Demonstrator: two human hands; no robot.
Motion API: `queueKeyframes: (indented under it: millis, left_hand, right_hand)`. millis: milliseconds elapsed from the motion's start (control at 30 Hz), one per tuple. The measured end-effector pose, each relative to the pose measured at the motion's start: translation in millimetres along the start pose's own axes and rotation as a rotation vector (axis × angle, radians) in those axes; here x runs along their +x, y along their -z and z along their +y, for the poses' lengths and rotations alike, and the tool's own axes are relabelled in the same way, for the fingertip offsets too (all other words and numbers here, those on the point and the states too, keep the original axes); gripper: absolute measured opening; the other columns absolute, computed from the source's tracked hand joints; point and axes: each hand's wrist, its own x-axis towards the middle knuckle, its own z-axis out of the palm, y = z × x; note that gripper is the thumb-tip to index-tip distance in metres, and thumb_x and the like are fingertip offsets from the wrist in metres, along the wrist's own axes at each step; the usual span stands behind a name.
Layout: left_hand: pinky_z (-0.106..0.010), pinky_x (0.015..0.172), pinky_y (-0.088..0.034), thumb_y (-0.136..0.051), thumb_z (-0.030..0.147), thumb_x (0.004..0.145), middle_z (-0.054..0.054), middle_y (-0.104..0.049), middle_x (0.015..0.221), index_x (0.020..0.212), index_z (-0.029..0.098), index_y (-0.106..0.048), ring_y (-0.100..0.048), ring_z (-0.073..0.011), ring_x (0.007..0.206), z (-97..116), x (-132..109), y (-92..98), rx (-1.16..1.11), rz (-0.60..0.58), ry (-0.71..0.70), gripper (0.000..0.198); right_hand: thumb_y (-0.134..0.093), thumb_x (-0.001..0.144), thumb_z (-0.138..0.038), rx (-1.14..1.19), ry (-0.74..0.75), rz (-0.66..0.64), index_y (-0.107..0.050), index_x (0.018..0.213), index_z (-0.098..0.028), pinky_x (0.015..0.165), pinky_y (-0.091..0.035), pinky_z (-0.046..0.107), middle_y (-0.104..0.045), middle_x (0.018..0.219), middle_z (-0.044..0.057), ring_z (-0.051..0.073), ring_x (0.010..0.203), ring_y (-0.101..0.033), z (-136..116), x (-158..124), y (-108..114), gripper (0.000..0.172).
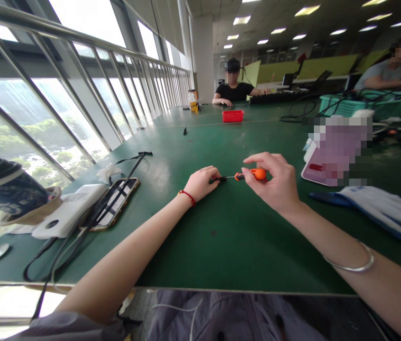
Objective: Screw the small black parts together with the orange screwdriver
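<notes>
Over the green table (193, 246), my right hand (277, 184) has thumb and fingers at the handle of an orange-and-black screwdriver (259, 174). Its index finger is raised off the handle. The screwdriver lies nearly level, its thin metal shaft pointing left. At the tip of the shaft is a small black part (222, 179), pinched in the fingers of my left hand (203, 183), which rests on the tabletop. What kind of part it is cannot be made out, and the fingers hide some of it.
At left are a phone (115, 208), black straps, a white box (68, 213) and a dark cup (8, 187) by the railing. White-and-blue gloves (381, 206) and a pink-purple package (339, 151) lie right. Beyond are a red basket (232, 116), a teal basket (335, 106) and two people.
</notes>
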Motion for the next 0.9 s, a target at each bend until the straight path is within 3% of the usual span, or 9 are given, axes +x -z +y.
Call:
queueKeyframes:
  millis: [133,333,533,733,900]
  left_hand:
    - [-0.027,0.070,-0.046,-0.051,0.020,0.078,-0.002,-0.063,0.089,0.083,0.019,-0.059,-0.060,-0.0168,0.083,0.4,0.1,0.0,-0.005,-0.001,-0.004,0.010]
    - [-0.027,0.071,-0.046,-0.051,0.020,0.078,-0.002,-0.063,0.089,0.083,0.020,-0.060,-0.060,-0.0169,0.084,1.4,0.0,0.9,-0.007,-0.007,0.004,0.010]
    - [-0.027,0.071,-0.046,-0.051,0.019,0.077,-0.002,-0.062,0.088,0.082,0.019,-0.059,-0.059,-0.0168,0.083,0.3,0.0,0.1,-0.012,0.000,-0.008,0.010]
    - [-0.027,0.071,-0.046,-0.052,0.020,0.077,-0.001,-0.062,0.087,0.082,0.019,-0.059,-0.059,-0.0166,0.083,-0.9,0.5,-0.6,-0.014,0.003,-0.008,0.008]
    - [-0.026,0.072,-0.046,-0.052,0.019,0.077,-0.001,-0.062,0.087,0.082,0.020,-0.059,-0.059,-0.0163,0.083,0.0,-0.1,0.6,-0.011,0.002,-0.002,0.008]
  right_hand:
    - [-0.059,0.075,-0.025,0.043,0.003,0.001,-0.055,0.104,-0.023,0.071,-0.048,0.035,-0.058,0.073,-0.001,0.016,0.063,-0.055,1.3,0.1,0.1,0.030]
    - [-0.060,0.076,-0.029,-0.016,0.007,-0.005,-0.059,0.079,-0.024,0.069,-0.047,0.033,-0.058,0.062,-0.001,0.018,0.067,-0.054,0.7,-1.4,0.2,0.005]
    - [-0.060,0.074,-0.024,0.039,0.009,0.027,-0.055,0.105,-0.021,0.074,-0.047,0.035,-0.060,0.078,0.001,0.018,0.071,-0.057,1.2,-1.0,-0.7,0.031]
    - [-0.060,0.077,-0.029,-0.029,0.019,0.016,-0.058,0.078,-0.024,0.073,-0.047,0.033,-0.060,0.062,-0.001,0.018,0.069,-0.056,1.1,-1.4,-1.1,0.005]
    - [-0.060,0.075,-0.024,0.013,0.031,0.036,-0.056,0.099,-0.023,0.075,-0.048,0.034,-0.062,0.074,-0.001,0.016,0.066,-0.058,-1.4,0.3,-0.8,0.024]
